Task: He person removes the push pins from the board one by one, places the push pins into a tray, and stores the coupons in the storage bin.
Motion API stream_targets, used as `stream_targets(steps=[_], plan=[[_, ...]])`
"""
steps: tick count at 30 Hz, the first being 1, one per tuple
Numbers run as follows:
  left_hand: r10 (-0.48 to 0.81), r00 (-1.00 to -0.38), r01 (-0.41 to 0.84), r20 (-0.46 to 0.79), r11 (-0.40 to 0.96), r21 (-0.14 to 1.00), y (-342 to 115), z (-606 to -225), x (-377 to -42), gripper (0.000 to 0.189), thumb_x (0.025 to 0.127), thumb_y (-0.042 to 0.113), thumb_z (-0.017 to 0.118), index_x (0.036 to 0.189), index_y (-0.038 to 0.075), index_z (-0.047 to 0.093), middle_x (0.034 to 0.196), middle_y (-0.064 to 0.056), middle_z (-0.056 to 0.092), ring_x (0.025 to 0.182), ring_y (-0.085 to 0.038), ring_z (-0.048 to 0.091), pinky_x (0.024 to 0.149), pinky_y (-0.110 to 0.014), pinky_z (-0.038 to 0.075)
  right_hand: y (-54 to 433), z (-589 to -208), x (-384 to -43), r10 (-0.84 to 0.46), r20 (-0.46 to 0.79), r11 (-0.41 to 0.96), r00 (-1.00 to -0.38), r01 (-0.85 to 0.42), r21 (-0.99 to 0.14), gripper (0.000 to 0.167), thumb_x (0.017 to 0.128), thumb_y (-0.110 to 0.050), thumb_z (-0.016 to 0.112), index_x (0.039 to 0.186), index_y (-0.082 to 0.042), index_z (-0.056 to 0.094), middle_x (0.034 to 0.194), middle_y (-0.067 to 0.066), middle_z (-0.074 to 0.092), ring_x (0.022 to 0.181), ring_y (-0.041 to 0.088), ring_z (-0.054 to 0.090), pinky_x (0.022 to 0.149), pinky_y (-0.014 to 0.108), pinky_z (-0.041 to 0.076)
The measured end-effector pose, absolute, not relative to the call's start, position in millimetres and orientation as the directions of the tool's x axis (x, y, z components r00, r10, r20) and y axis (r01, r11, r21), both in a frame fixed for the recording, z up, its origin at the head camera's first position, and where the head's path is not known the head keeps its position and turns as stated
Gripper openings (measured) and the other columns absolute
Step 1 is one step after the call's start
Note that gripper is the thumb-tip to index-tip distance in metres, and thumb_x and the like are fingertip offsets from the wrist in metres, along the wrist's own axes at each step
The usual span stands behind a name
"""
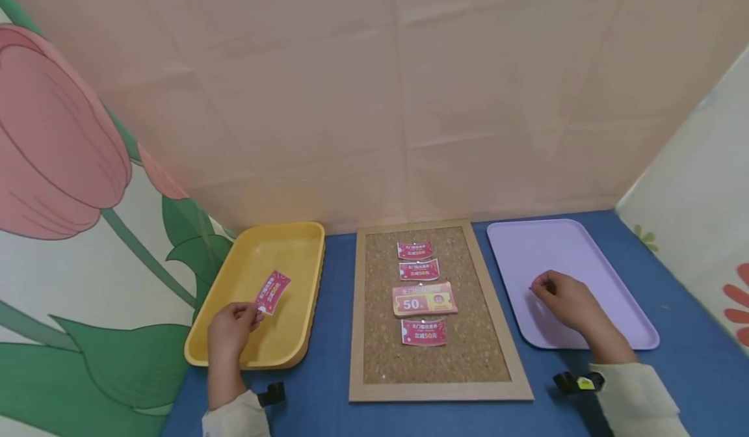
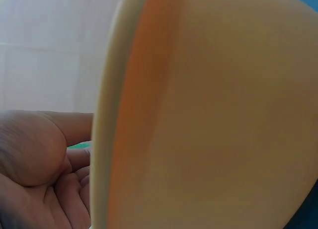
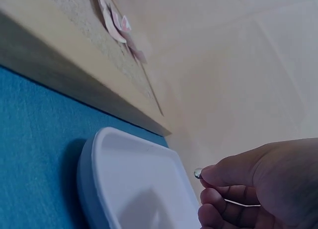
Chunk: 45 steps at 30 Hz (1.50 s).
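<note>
Gripping a pinkish-red coupon (image 1: pixel 274 292) by its near end in the left hand (image 1: pixel 231 330), with fingers closed to a pinch, over the yellow tray (image 1: pixel 283 245); impossible to tell whether touching the tray floor. Partly hidden, in the left wrist view, behind the tray's side wall.

Pinching a tiny, shiny, pin-like piece (image 3: pixel 198 173) between thumb and forefinger of the right hand (image 1: pixel 564 304), with the other fingers curled toward the palm, above the lavender tray (image 1: pixel 552 248). Casting a shadow there.

Well apart, with both hands, from the wood-framed corkboard (image 1: pixel 439 369) between the trays on the blue-covered bench (image 1: pixel 330 365). Bearing, in a column, three small coupons (image 1: pixel 423 333) and a larger pink-and-yellow coupon (image 1: pixel 424 299).

Showing a strip of blue between the yellow tray and the board's frame, and a narrower one on the lavender side. Offering cork surface below the lowest coupon, and more to the column's right than left. Backed closely by tan cloth (image 1: pixel 374 99) at the far edges.
</note>
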<state>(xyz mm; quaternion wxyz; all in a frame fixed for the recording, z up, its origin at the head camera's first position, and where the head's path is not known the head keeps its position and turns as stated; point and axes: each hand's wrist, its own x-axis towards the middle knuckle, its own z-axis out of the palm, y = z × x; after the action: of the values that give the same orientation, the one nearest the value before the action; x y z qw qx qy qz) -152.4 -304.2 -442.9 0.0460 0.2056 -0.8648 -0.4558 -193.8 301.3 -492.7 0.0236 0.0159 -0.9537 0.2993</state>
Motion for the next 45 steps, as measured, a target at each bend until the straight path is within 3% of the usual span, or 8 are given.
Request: stream_targets(steps=[9, 21, 29, 36, 41, 45], plan=[[-0.376, -0.923, -0.313, -0.082, 0.609, 0.729, -310.3, -452.2, -153.7, 0.038, 0.099, 0.031, 0.055, 0.114, -0.003, 0.062, 0.089, -0.011, 0.071, 0.079, -0.022, 0.065, 0.063, -0.028, 0.045, 303.8, -494.9, -193.5, -0.029, 0.095, 0.843, -0.995, -0.075, -0.533, 0.015, 0.093, -0.012, 0.059, 0.093, 0.003, 0.062, 0.077, 0.008, 0.06, 0.068, 0.021, 0.052, 0.056, 0.033, 0.041], [-0.385, -0.92, -0.217, 0.073, 0.655, 0.724, -298.0, -433.2, -145.9, 0.051, 0.101, 0.045, 0.046, 0.123, 0.002, 0.058, 0.1, -0.014, 0.071, 0.095, -0.031, 0.067, 0.07, -0.03, 0.048, 307.7, -500.1, -195.3, -0.001, 0.069, 0.852, -0.998, -0.037, -0.522, 0.016, 0.094, -0.013, 0.059, 0.096, 0.003, 0.061, 0.081, 0.012, 0.059, 0.073, 0.026, 0.052, 0.059, 0.036, 0.043], [-0.358, -0.924, -0.143, 0.137, 0.653, 0.744, -266.1, -401.5, -134.6, 0.056, 0.096, 0.058, 0.045, 0.122, 0.01, 0.06, 0.104, -0.008, 0.07, 0.1, -0.025, 0.066, 0.077, -0.032, 0.049, 300.2, -484.0, -193.6, 0.0, 0.096, 0.841, -0.995, -0.052, -0.538, 0.017, 0.096, -0.015, 0.06, 0.1, 0.002, 0.061, 0.085, 0.012, 0.061, 0.075, 0.026, 0.053, 0.06, 0.034, 0.046], [-0.249, -0.942, 0.007, 0.226, 0.657, 0.754, -235.4, -389.2, -129.1, 0.05, 0.095, 0.054, 0.051, 0.119, 0.012, 0.063, 0.107, -0.005, 0.068, 0.102, -0.021, 0.064, 0.085, -0.043, 0.054, 284.2, -461.3, -184.6, -0.059, 0.181, 0.832, -0.982, -0.148, -0.535, 0.017, 0.096, -0.019, 0.062, 0.101, -0.002, 0.062, 0.085, 0.009, 0.062, 0.075, 0.024, 0.054, 0.062, 0.036, 0.047], [-0.1, -0.959, 0.15, 0.266, 0.615, 0.774, -207.3, -393.3, -130.0, 0.038, 0.096, 0.048, 0.056, 0.113, 0.015, 0.066, 0.099, 0.001, 0.068, 0.094, -0.014, 0.064, 0.081, -0.038, 0.055, 267.5, -446.9, -178.1, -0.109, 0.257, 0.806, -0.96, -0.236, -0.542, 0.018, 0.096, -0.018, 0.062, 0.103, -0.002, 0.065, 0.089, 0.01, 0.065, 0.078, 0.025, 0.058, 0.065, 0.042, 0.049], [0.069, -0.975, 0.212, 0.213, 0.594, 0.776, -178.9, -401.7, -132.0, 0.031, 0.097, 0.042, 0.057, 0.111, 0.017, 0.067, 0.098, 0.005, 0.066, 0.092, -0.011, 0.061, 0.081, -0.037, 0.053, 249.9, -442.3, -176.4, -0.155, 0.246, 0.789, -0.957, -0.27, -0.551, 0.021, 0.096, -0.018, 0.062, 0.107, 0.0, 0.065, 0.092, 0.01, 0.065, 0.081, 0.025, 0.059, 0.067, 0.042, 0.05]])
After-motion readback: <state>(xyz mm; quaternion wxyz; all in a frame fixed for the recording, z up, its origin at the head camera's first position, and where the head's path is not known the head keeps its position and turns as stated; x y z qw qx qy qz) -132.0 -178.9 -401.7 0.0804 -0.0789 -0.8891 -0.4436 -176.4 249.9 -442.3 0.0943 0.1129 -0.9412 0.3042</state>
